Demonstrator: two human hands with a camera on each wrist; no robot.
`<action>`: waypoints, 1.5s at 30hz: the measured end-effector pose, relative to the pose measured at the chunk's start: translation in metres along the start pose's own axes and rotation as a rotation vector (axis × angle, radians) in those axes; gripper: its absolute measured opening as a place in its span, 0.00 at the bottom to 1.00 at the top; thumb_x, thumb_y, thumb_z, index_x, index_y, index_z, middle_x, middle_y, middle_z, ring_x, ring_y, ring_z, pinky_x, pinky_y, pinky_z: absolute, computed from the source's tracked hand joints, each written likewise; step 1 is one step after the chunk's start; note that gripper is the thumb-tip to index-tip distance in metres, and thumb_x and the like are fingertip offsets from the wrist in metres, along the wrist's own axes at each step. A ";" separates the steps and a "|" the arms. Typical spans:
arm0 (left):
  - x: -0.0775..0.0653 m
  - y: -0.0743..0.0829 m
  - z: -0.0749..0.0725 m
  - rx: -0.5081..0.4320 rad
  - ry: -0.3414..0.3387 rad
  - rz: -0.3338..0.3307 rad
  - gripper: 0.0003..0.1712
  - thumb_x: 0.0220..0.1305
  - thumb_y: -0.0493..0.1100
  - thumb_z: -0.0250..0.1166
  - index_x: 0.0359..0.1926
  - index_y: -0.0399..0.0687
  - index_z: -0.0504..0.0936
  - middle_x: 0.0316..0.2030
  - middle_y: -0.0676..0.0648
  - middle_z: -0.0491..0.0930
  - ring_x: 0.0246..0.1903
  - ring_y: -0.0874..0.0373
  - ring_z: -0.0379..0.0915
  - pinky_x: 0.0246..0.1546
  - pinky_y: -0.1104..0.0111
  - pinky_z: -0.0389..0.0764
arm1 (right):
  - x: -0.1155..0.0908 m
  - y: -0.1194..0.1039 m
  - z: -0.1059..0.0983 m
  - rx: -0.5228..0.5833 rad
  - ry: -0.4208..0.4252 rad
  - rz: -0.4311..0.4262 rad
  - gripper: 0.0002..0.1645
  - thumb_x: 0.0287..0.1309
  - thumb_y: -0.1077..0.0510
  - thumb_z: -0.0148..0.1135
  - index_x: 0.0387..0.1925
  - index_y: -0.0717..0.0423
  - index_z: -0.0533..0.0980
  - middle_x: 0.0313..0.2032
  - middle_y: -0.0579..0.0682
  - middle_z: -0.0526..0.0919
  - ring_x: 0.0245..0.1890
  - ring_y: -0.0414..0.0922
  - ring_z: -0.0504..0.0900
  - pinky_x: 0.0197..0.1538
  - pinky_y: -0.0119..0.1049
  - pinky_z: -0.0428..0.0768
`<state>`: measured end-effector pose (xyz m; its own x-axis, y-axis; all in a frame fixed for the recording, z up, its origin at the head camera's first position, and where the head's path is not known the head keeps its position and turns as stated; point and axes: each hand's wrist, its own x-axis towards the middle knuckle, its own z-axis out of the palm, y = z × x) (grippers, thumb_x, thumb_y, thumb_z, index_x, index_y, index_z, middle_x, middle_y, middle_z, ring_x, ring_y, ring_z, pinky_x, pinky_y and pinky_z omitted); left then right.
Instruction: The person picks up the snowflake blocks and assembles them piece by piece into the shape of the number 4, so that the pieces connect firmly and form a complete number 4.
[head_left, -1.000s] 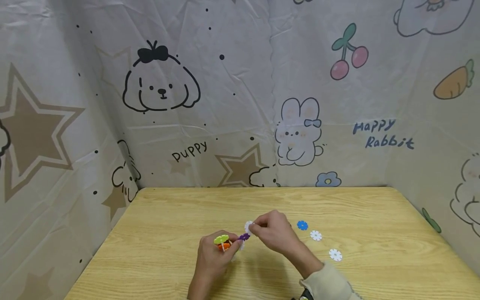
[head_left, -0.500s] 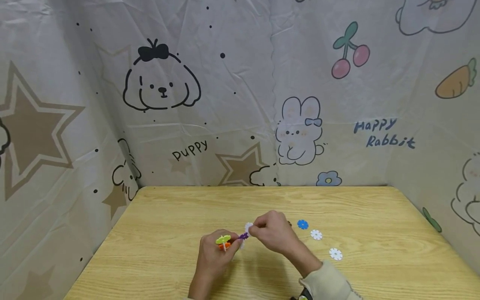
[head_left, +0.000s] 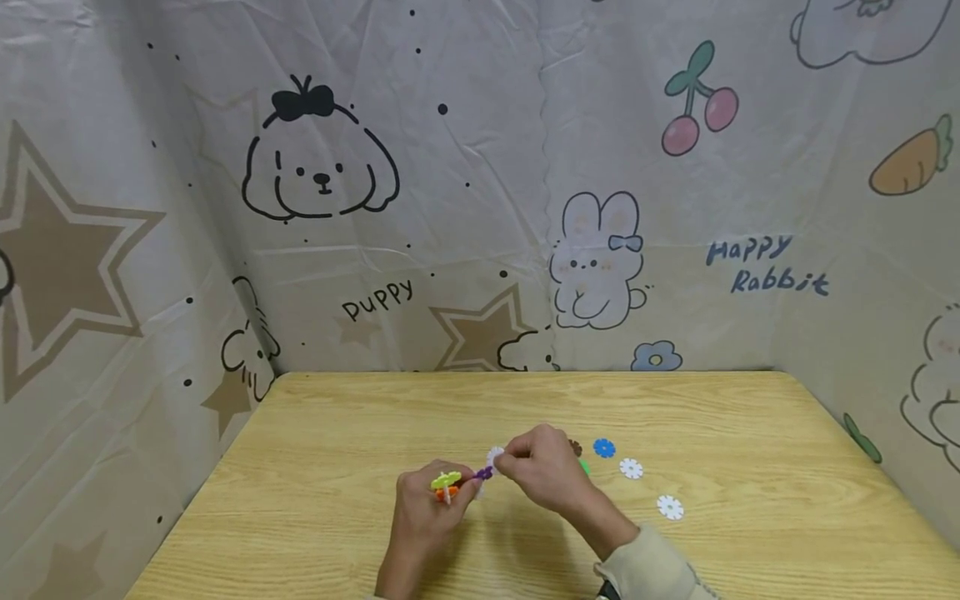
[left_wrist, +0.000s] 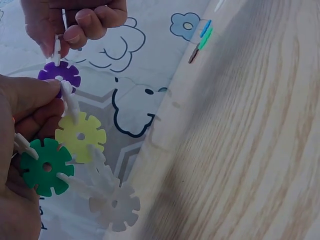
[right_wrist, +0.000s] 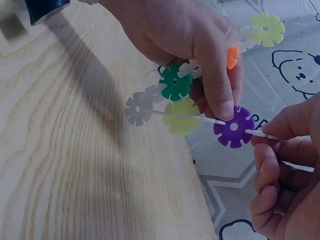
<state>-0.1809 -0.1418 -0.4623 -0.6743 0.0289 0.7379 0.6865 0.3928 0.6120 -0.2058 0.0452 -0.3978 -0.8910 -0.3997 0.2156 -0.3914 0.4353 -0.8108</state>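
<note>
Purple disc (right_wrist: 234, 140), notched rim, is pinched btwn thumb & fingers of L hand (head_left: 426, 508); per R wrist view, we see thumb tip lying on its edge. R hand (head_left: 543, 467) pinches white end disc (head_left: 493, 456), set edge-on to the purple & meeting its rim at a notch; seating depth we can't tell. Both hands thus grasping. Purple belongs to a chain (right_wrist: 181, 124) held above mid table (head_left: 337, 417). Along it we log: yellow disc (right_wrist: 181, 112), linked to purple by a thin white piece; clear disc (right_wrist: 138, 109) at the far bend; dark green disc (right_wrist: 176, 82) beside L hand; orange disc (right_wrist: 232, 57), partly hidden by that hand; lime disc (right_wrist: 267, 29) past it. Some joints behind the fingers we can't make out. Loose on table, R of the hands: brown disc (head_left: 575, 448) & bright green disc (head_left: 584, 467), both part-hidden behind R hand; blue disc (head_left: 604, 448) just beside brown; then far white disc (head_left: 631, 468) & near white disc (head_left: 671, 507), stepping toward the person. Beige sleeve (head_left: 648, 567) on R arm; printed cloth (head_left: 480, 150) behind table, w/ puppy, rabbit etc.
</note>
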 end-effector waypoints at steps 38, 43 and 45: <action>0.003 0.006 -0.004 -0.006 -0.027 -0.326 0.04 0.53 0.35 0.77 0.29 0.47 0.89 0.28 0.56 0.86 0.28 0.64 0.80 0.29 0.71 0.81 | -0.006 0.042 -0.056 -0.146 0.051 0.174 0.07 0.59 0.54 0.69 0.32 0.55 0.85 0.27 0.43 0.83 0.28 0.40 0.78 0.32 0.38 0.78; 0.002 0.005 -0.003 0.001 -0.031 -0.327 0.04 0.53 0.35 0.77 0.29 0.47 0.90 0.28 0.57 0.86 0.28 0.64 0.81 0.30 0.71 0.81 | -0.009 0.052 -0.060 -0.175 0.069 0.207 0.06 0.59 0.57 0.69 0.31 0.55 0.85 0.26 0.43 0.82 0.27 0.41 0.77 0.30 0.37 0.77; 0.001 0.005 -0.003 0.001 -0.034 -0.330 0.04 0.53 0.36 0.77 0.29 0.47 0.90 0.28 0.57 0.87 0.29 0.64 0.81 0.31 0.71 0.81 | -0.010 0.055 -0.061 -0.182 0.070 0.216 0.05 0.59 0.57 0.69 0.30 0.55 0.85 0.27 0.43 0.82 0.27 0.41 0.77 0.30 0.37 0.77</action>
<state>-0.1776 -0.1422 -0.4574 -0.8691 -0.0699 0.4897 0.4288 0.3869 0.8164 -0.2328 0.1221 -0.4115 -0.9693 -0.2283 0.0910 -0.2205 0.6440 -0.7326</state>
